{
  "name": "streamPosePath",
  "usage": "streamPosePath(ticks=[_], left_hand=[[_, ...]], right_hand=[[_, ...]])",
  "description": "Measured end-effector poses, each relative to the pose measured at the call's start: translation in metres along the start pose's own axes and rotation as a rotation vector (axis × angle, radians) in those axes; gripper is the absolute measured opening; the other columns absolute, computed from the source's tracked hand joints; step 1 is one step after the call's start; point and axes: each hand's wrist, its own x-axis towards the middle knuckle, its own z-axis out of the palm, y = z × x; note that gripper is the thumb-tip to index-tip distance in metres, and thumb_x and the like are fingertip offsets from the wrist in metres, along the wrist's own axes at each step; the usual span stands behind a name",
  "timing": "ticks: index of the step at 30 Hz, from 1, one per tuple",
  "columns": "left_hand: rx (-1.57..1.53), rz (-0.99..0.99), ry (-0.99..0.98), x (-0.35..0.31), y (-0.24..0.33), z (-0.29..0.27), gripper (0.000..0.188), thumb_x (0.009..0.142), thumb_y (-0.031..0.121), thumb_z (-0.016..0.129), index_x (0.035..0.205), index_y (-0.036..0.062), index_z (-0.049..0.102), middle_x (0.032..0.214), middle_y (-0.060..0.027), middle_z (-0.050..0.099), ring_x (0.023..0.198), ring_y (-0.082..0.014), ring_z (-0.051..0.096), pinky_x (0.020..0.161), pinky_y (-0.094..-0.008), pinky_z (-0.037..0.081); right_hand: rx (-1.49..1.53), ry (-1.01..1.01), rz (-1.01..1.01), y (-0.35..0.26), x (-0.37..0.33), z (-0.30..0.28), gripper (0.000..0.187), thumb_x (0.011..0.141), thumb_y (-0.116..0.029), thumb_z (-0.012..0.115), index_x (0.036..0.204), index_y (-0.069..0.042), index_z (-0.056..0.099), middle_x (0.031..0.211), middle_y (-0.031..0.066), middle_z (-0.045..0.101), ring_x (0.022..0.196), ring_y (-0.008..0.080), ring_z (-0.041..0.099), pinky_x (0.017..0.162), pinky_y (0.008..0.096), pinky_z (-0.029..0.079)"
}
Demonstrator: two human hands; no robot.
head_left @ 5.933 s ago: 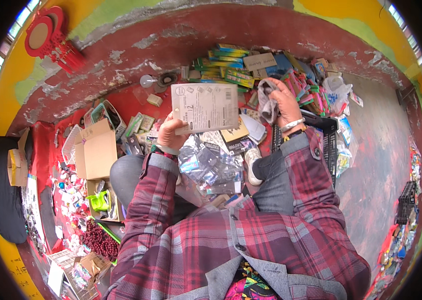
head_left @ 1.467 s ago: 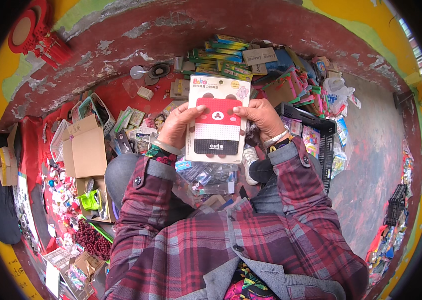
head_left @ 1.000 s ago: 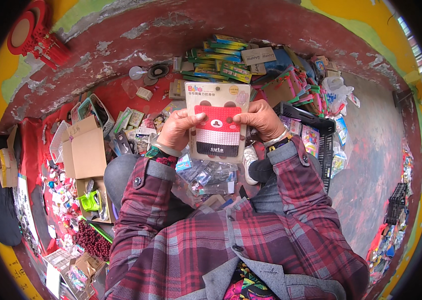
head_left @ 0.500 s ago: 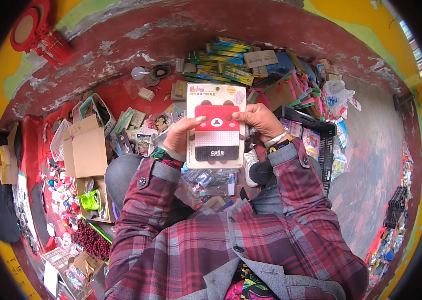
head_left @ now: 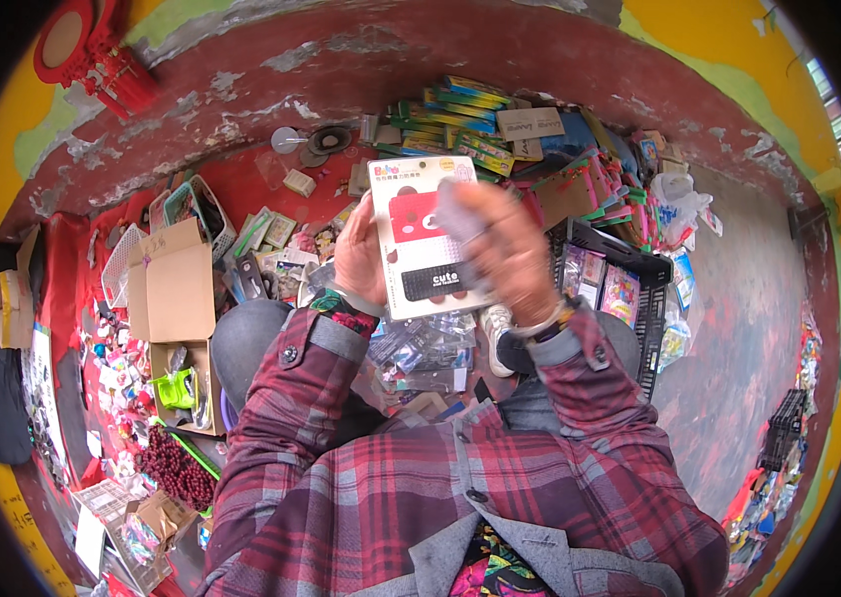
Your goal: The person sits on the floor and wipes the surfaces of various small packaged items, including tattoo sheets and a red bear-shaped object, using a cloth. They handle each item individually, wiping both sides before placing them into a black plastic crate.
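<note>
A flat white card pack [head_left: 393,289] is held up in front of me, slightly tilted. On it sits a bear-faced pad [head_left: 411,216], red above, pale in the middle and black below. My left hand [head_left: 359,257] grips the pack along its left edge, its fingers mostly behind the card. Across the right part of the pack passes my right hand [head_left: 512,254], smeared by motion. A greyish-purple blur lies at its fingertips over the bear's face; whether it is a cloth or the fingers themselves I cannot tell. The pad's right side is hidden behind this hand.
Clear plastic packets [head_left: 420,348] lie between my legs. To the right stands a black crate [head_left: 651,269] with packages. At left are an open cardboard box [head_left: 172,284], a white basket [head_left: 122,269] and dark red beads [head_left: 177,468]. Long boxes [head_left: 460,109] are stacked by the wall.
My right hand has left the pack's right edge and moved across its front. The pack has tilted and shifted slightly left and up; my left thumb has come off its face.
</note>
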Motion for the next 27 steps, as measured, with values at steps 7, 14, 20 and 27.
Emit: streamPosePath(ticks=[7, 14, 20, 27], left_hand=[[0.132, -0.014, 0.045, -0.004, -0.014, 0.007, 0.072, 0.089, 0.064, 0.034, 0.133, 0.0071, 0.039, 0.129, -0.0135, 0.048, 0.119, -0.0299, 0.048, 0.100, -0.0457, 0.039], [0.135, -0.170, 0.012, -0.008, -0.032, -0.002, 0.055, 0.093, 0.045, 0.042, 0.134, 0.0088, 0.038, 0.130, -0.0116, 0.048, 0.117, -0.0271, 0.050, 0.098, -0.0441, 0.041], [0.371, -0.167, 0.005, -0.009, -0.026, -0.011, 0.044, 0.085, 0.009, 0.053, 0.128, 0.0048, 0.043, 0.113, -0.0096, 0.057, 0.097, -0.0213, 0.060, 0.086, -0.0365, 0.050], [0.246, -0.262, 0.002, -0.010, -0.024, -0.024, 0.036, 0.087, 0.012, 0.056, 0.122, 0.0036, 0.049, 0.115, -0.0093, 0.056, 0.104, -0.0214, 0.058, 0.088, -0.0343, 0.049]], right_hand=[[-1.115, -0.442, -0.346, 0.034, -0.006, 0.017, 0.052, 0.091, -0.041, 0.046, 0.134, -0.014, 0.044, 0.142, 0.0094, 0.037, 0.134, 0.0250, 0.031, 0.108, 0.0527, 0.010], [-1.185, -0.180, -0.249, 0.040, 0.016, -0.005, 0.052, 0.092, -0.038, 0.046, 0.138, -0.015, 0.039, 0.145, 0.0073, 0.035, 0.134, 0.0247, 0.030, 0.108, 0.0506, 0.015], [-1.008, 0.053, -0.280, 0.056, 0.010, -0.013, 0.046, 0.087, -0.016, 0.054, 0.131, -0.008, 0.045, 0.135, 0.0129, 0.044, 0.124, 0.0258, 0.044, 0.095, 0.0399, 0.034], [-0.790, -0.350, -0.444, 0.030, 0.003, 0.010, 0.041, 0.087, -0.013, 0.050, 0.128, -0.007, 0.050, 0.136, 0.0125, 0.046, 0.128, 0.0273, 0.040, 0.104, 0.0428, 0.026]])
